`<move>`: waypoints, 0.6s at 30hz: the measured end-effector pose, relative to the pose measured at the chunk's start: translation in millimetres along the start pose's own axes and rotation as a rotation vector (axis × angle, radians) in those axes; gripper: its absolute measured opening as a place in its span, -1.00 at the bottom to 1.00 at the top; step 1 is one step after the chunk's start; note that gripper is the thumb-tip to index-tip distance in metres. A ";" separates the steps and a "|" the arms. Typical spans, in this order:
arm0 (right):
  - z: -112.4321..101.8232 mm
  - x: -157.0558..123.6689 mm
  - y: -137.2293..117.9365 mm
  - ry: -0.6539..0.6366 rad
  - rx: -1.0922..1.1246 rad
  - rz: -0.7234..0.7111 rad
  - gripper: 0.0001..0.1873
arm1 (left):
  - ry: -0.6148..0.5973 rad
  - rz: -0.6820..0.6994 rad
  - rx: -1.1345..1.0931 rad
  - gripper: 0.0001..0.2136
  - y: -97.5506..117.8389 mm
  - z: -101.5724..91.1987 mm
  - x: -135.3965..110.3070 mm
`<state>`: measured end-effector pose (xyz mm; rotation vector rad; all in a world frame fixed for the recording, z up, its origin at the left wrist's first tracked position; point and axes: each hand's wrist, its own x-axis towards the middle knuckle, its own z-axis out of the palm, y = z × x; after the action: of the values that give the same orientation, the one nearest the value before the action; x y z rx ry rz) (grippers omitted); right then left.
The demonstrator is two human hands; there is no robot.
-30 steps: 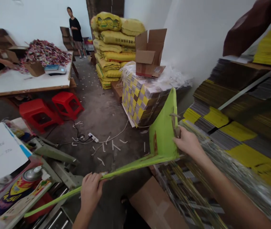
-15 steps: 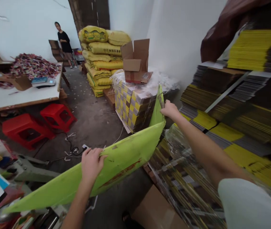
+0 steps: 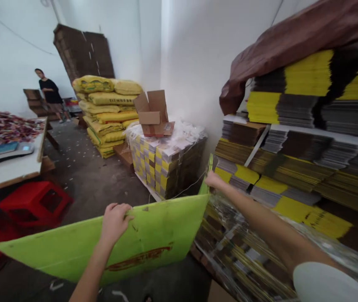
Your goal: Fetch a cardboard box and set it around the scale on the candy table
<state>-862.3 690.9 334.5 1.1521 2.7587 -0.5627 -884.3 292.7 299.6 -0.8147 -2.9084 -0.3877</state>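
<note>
A large lime-green panel point(image 3: 166, 226) with a red printed mark spans the lower middle of the view. It bends sharply near its right end, where a shorter part folds away from me. My left hand point(image 3: 116, 220) grips the top edge left of the middle, fingers curled over it. At the far right end, my right hand point(image 3: 212, 180) is closed on the edge of the folded part; some of its fingers are hidden. The panel hangs above the dark floor, its left corner near the red stools.
Stacked flat cardboard point(image 3: 292, 167) rises close on my right. Ahead stand a wrapped bundle point(image 3: 153, 167) with an open carton point(image 3: 152, 119) on top, and yellow sacks point(image 3: 106, 117). Left are a table point(image 3: 15, 174), red stools point(image 3: 37, 203) and, farther back, a person point(image 3: 51, 94).
My view has swung right and up, so the surroundings sit lower and farther left. Both hands keep hold of the green panel, whose printed face shows more fully.
</note>
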 end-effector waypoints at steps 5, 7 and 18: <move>35.1 19.5 -4.0 0.029 0.024 0.073 -0.49 | -0.069 0.051 -0.036 -0.86 -24.4 14.6 28.2; 43.8 27.7 -4.7 0.039 0.038 0.089 -0.51 | -0.085 0.051 -0.065 -0.87 -28.5 19.7 37.9; 51.1 115.9 -10.9 0.080 0.168 0.236 -0.56 | -0.129 0.020 -0.151 -0.82 -20.5 53.8 118.5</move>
<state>-954.7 742.1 263.7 1.5421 2.6265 -0.7454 -997.2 349.2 262.3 -0.9220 -3.0151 -0.5800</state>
